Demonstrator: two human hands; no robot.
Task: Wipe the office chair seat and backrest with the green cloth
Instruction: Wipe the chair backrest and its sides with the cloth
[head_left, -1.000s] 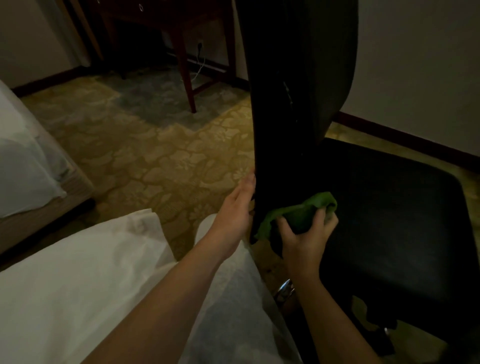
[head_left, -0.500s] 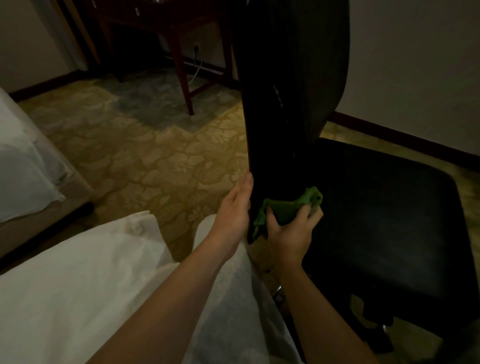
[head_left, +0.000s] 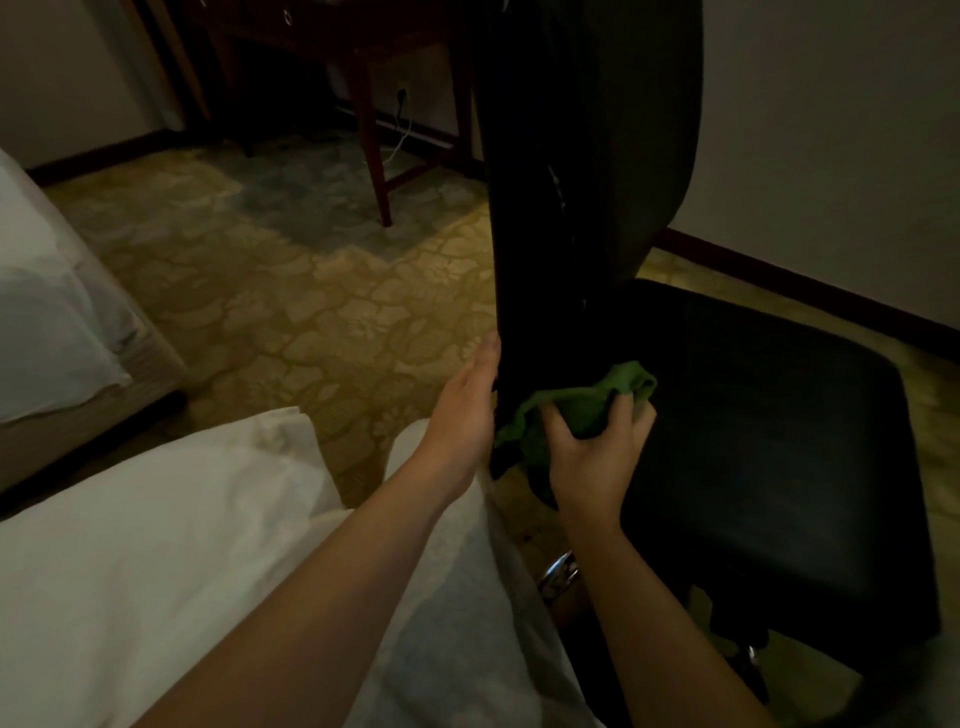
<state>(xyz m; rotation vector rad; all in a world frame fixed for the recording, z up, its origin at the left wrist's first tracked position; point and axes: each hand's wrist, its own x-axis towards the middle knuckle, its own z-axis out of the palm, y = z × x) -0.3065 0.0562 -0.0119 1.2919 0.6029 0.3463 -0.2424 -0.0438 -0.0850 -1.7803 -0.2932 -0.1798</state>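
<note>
A black office chair stands before me, its tall backrest (head_left: 582, 156) seen edge-on and its wide black seat (head_left: 779, 441) to the right. My right hand (head_left: 592, 457) grips the bunched green cloth (head_left: 587, 400) against the bottom of the backrest, where it meets the seat. My left hand (head_left: 467, 410) lies flat with straight fingers against the backrest's left edge. The fingertips of that hand are hidden behind the edge.
A bed with white linen (head_left: 47, 322) stands at the left, and white fabric (head_left: 156, 545) covers my lap. A dark wooden desk leg (head_left: 371, 156) and a wall socket with a white cable (head_left: 400, 130) are at the back. Patterned carpet (head_left: 311, 312) lies between.
My right hand slid the cloth left along the foot of the backrest, then back to the right. My left hand stayed on the backrest's edge.
</note>
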